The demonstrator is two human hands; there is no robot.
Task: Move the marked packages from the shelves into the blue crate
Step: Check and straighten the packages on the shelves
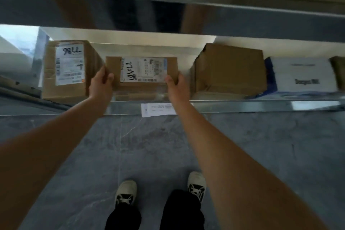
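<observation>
A small flat cardboard package (141,71) with a white label and black handwritten marks lies on the low metal shelf (242,105), in the middle. My left hand (100,85) grips its left end and my right hand (176,85) grips its right end, thumbs on top. To its left stands a taller cardboard box (69,70) with a label marked in black pen. No blue crate is in view.
Right of the held package sit a plain brown box (230,70), a white and blue box (302,76) and the edge of another brown one (338,73). A paper tag (158,109) hangs on the shelf's front lip. An upper shelf (168,17) overhangs. My feet stand on grey floor (74,155).
</observation>
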